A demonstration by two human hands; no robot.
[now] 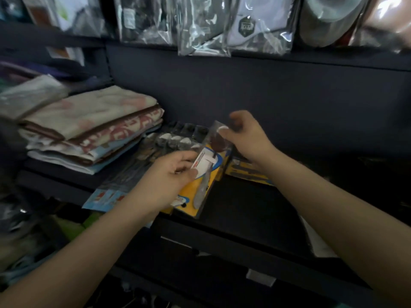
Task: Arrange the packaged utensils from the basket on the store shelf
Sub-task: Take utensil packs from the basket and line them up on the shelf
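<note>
A yellow-carded utensil package (206,174) with a spoon under clear plastic tilts over the dark shelf (244,203). My left hand (164,181) pinches its left side at the white label. My right hand (246,134) grips its top end. Behind it on the shelf lie a clear pack of spoons (171,141) and another yellow utensil package (246,170) to the right. The basket is out of view.
Folded towels (89,130) are stacked at the shelf's left. Bagged goods (222,25) hang over the upper shelf edge. Blue-labelled flat packs (106,196) stick out over the shelf's front edge. Lower shelves lie dark below.
</note>
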